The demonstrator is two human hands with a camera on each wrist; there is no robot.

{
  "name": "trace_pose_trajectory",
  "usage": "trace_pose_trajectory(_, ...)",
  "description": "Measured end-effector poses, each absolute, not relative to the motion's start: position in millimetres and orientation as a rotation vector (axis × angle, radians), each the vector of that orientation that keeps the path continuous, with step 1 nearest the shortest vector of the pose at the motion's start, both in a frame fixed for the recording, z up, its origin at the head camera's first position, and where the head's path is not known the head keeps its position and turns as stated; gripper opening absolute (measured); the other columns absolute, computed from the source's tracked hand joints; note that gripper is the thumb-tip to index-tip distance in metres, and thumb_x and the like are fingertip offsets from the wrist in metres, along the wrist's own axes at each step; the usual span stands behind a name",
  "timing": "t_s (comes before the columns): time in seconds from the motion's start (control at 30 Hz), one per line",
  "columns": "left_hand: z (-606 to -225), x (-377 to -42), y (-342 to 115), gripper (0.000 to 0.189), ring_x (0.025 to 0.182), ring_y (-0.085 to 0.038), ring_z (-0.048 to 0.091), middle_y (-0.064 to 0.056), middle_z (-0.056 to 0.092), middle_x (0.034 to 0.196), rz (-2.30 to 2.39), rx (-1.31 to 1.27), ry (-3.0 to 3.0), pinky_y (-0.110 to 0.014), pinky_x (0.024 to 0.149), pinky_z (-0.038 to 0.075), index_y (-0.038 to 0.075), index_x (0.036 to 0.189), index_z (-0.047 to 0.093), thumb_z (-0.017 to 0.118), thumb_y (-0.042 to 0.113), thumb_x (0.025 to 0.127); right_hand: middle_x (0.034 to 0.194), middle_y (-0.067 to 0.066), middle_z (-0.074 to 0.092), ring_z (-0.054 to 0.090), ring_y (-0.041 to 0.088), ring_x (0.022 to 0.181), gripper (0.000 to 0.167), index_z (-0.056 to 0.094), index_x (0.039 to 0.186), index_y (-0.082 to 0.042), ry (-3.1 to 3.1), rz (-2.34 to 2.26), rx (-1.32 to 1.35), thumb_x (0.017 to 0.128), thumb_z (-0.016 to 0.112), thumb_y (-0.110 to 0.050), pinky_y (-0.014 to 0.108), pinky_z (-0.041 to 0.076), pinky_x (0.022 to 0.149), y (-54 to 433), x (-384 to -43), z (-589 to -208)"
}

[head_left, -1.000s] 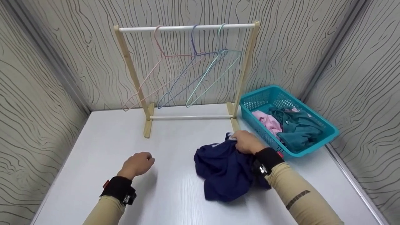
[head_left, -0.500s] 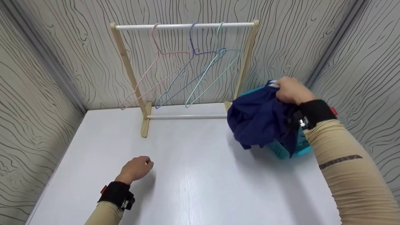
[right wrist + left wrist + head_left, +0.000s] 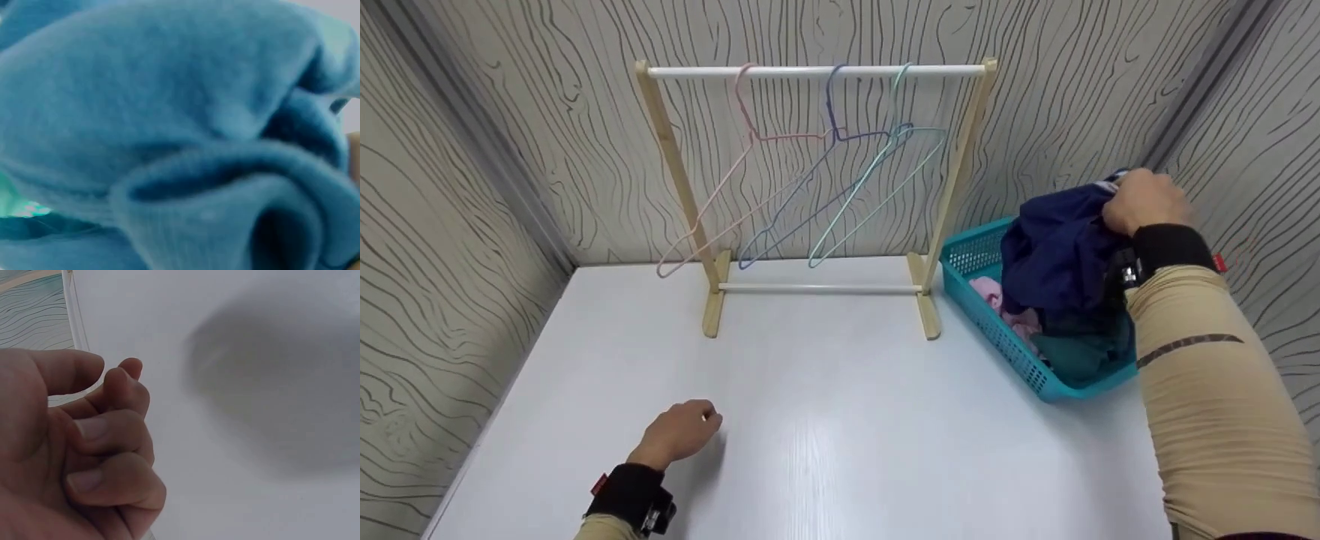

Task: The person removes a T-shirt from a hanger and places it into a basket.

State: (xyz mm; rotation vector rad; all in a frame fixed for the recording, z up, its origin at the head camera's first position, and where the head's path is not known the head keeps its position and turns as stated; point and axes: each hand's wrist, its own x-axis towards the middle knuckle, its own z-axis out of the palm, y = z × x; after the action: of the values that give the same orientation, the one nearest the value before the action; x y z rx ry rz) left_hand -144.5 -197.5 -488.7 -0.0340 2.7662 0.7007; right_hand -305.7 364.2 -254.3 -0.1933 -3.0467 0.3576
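In the head view my right hand [image 3: 1147, 201] grips a navy blue garment [image 3: 1057, 251] by a part with white trim. The bunched cloth hangs over the turquoise basket [image 3: 997, 330]. Its folds [image 3: 169, 84] fill most of the right wrist view, looking lighter blue there, and only a sliver of the hand shows at the right edge. A pink garment [image 3: 988, 291] and a dark green garment [image 3: 1072, 356] lie in the basket, partly covered. My left hand [image 3: 679, 431] is over the white table with fingers loosely curled; the left wrist view shows nothing held in its fingers [image 3: 118, 484].
A wooden rack with a white top rod [image 3: 787, 72] stands at the back of the table [image 3: 840, 420]. From it hang a pink hanger [image 3: 720, 187], a blue hanger [image 3: 802, 195] and a mint hanger [image 3: 855, 191]. Patterned walls [image 3: 585, 150] enclose the table.
My right hand has lifted the navy garment off the table and carried it right, over the basket. My left hand stays nearly in place, its fingers still loosely curled.
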Motion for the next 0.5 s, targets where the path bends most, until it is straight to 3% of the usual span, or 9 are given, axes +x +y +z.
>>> trace_pose_trajectory(0.2,-491.6,-141.2,-198.7,0.024,0.073,-0.018,0.058,-0.007,0.068,0.094,0.72,-0.048,2.751,-0.039,0.067,0.047,0.004,0.105,0.067,0.052,0.02,0.097,0.124,0.042,0.049,0.05,0.058,0.108,0.043,0.05,0.131,0.01,-3.065,0.471,-0.143,0.091,0.044,-0.005,0.065,0.042,0.089,363.8,-318.1,-353.1)
trace_pose_trajectory(0.3,-492.0,-138.7,-200.7,0.024,0.075,-0.018,0.059,-0.008,0.069,0.096,0.716,-0.068,2.74,-0.04,0.069,0.048,0.004,0.104,0.067,0.051,0.02,0.096,0.135,0.042,0.04,0.04,0.058,0.122,0.051,0.041,0.139,0.01,-3.076,0.653,-0.147,0.09,0.042,-0.005,0.066,0.036,0.099,360.8,-321.8,-399.9)
trace_pose_trajectory(0.4,-492.7,-136.6,-203.3,0.025,0.076,-0.019,0.06,-0.009,0.069,0.099,0.727,-0.093,2.722,-0.04,0.069,0.048,0.004,0.104,0.067,0.05,0.02,0.095,0.147,0.043,0.021,0.023,0.057,0.136,0.06,0.025,0.148,0.008,-3.092,0.925,-0.138,0.095,0.039,-0.016,0.066,0.025,0.109,358.3,-322.9,-428.8)
trace_pose_trajectory(0.5,-494.0,-136.9,-204.9,0.024,0.079,-0.02,0.06,-0.01,0.069,0.101,0.73,-0.104,2.718,-0.041,0.07,0.048,0.005,0.104,0.068,0.05,0.02,0.095,0.153,0.041,-0.003,0.002,0.057,0.142,0.077,0.002,0.154,0.002,-3.166,1.143,-0.146,0.101,0.036,-0.043,0.07,0.012,0.111,357.8,-320.2,-439.7)
